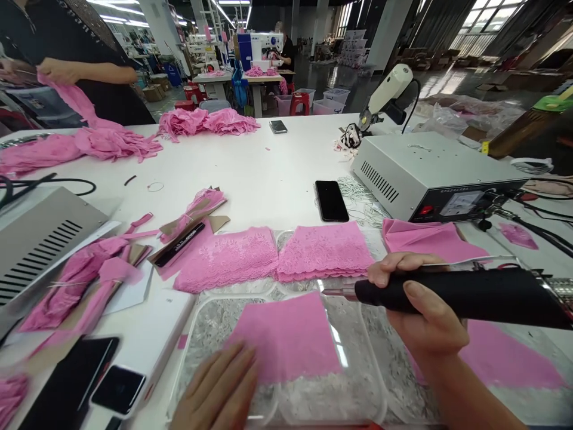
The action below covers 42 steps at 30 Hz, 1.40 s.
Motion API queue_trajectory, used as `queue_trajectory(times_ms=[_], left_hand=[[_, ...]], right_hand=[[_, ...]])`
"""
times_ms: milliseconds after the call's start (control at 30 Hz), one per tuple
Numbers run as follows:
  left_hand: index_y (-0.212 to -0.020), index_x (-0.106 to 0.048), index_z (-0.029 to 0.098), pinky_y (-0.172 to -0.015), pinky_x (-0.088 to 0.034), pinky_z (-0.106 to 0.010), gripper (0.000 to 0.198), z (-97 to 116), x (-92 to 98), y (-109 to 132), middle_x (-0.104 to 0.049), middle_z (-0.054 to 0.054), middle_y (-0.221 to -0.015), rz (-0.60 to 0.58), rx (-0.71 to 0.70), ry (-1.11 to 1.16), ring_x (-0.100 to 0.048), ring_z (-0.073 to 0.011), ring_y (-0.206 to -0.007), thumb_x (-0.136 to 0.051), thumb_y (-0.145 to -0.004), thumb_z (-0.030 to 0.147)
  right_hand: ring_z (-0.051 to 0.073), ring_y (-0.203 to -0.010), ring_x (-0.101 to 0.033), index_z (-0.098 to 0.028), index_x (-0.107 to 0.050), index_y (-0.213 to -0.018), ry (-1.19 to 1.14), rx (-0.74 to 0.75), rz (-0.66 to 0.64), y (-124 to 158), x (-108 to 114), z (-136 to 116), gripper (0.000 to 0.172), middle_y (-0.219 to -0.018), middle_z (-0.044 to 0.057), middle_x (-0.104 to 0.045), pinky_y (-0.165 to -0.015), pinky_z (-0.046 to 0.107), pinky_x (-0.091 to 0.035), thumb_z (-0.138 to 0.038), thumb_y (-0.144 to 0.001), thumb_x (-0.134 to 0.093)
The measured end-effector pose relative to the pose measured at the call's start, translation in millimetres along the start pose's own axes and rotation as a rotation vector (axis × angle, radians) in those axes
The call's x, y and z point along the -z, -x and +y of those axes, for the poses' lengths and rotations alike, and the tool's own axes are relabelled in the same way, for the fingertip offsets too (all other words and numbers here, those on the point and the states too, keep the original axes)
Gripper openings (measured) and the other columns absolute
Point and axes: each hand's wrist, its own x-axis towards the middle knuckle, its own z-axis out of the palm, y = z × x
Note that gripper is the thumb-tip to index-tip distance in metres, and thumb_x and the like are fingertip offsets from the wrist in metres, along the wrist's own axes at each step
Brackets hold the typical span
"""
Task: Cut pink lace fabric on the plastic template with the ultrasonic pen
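Note:
My right hand (425, 298) is closed around a black corded handpiece (465, 292) with a narrow metal tip. That tip points left, at the upper right corner of a pink fabric panel (289, 337). The panel lies on a clear plastic sheet (358, 382) with rounded raised outlines. Flat at the panel's lower left edge is my left hand (219, 388), fingers stretched out and slightly blurred. Just beyond the panel sit two stacks of pink lace pieces, a left lace stack (233, 257) and a right lace stack (324, 251). More pink fabric (505, 355) lies under and beside my right forearm.
A grey power unit (439, 173) with a meter stands at right; another grey box (49, 245) is at left. A phone (331, 201), bundled pink straps (80, 280) and a white box (156, 334) lie around. Across the table, a person (85, 65) handles pink fabric.

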Motion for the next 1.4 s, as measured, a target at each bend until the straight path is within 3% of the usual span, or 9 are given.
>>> queue_trajectory(times_ms=[33,167,300,533,800,1400], left_hand=[[-0.132,-0.059,0.017,-0.106,-0.048,-0.035,0.038,5,-5.4,-16,-0.069,-0.008,-0.123,0.033,-0.013,-0.018,-0.057,-0.0219,-0.127,-0.041,-0.1,0.011],[-0.129,-0.058,0.011,-0.104,-0.05,-0.041,0.036,20,-27.0,-69,-0.062,-0.013,-0.134,-0.128,-0.064,-0.042,-0.05,-0.0257,-0.134,-0.042,-0.097,0.009],[-0.136,-0.052,0.012,-0.106,-0.048,-0.051,0.038,23,-41.8,-91,-0.053,-0.013,-0.144,-0.256,-0.061,-0.034,-0.045,-0.031,-0.138,-0.046,-0.1,0.02],[-0.145,-0.042,0.014,-0.108,-0.043,-0.056,0.05,19,-56.1,-85,-0.045,-0.014,-0.15,-0.342,-0.043,0.011,-0.037,-0.0328,-0.142,-0.052,-0.098,0.026],[-0.145,-0.042,0.016,-0.117,-0.03,-0.054,0.05,20,-60.3,-82,-0.048,-0.012,-0.149,-0.304,-0.019,0.051,-0.032,-0.0282,-0.145,-0.054,-0.097,0.026],[-0.142,-0.048,0.018,-0.111,-0.04,-0.054,0.045,19,-58.4,-86,-0.047,-0.008,-0.149,-0.301,-0.048,0.019,-0.041,-0.0314,-0.14,-0.053,-0.098,0.027]], right_hand=[[0.014,-0.06,-0.057,-0.022,-0.066,-0.087,-0.002,-0.008,0.01,0,1,-1,0.009,-0.079,0.002,-0.06,-0.059,0.034,-0.05,-0.024,-0.079,-0.065],[0.015,-0.061,-0.057,-0.022,-0.066,-0.088,-0.042,-0.01,0.031,1,4,-3,0.01,-0.079,0.002,-0.06,-0.06,0.033,-0.05,-0.022,-0.078,-0.064],[0.016,-0.065,-0.058,-0.023,-0.063,-0.09,-0.047,-0.014,0.02,3,7,1,0.01,-0.081,0.002,-0.059,-0.064,0.036,-0.05,-0.023,-0.081,-0.062],[0.017,-0.07,-0.057,-0.023,-0.06,-0.096,-0.026,0.016,-0.032,8,10,10,0.01,-0.086,0.002,-0.059,-0.069,0.037,-0.049,-0.024,-0.086,-0.06],[0.018,-0.07,-0.057,-0.024,-0.06,-0.098,0.001,0.009,-0.065,9,9,10,0.011,-0.085,0.002,-0.059,-0.065,0.036,-0.049,-0.025,-0.087,-0.059],[0.018,-0.073,-0.058,-0.023,-0.059,-0.096,0.05,-0.004,-0.109,9,7,11,0.008,-0.087,0.003,-0.059,-0.07,0.039,-0.052,-0.023,-0.089,-0.058]])
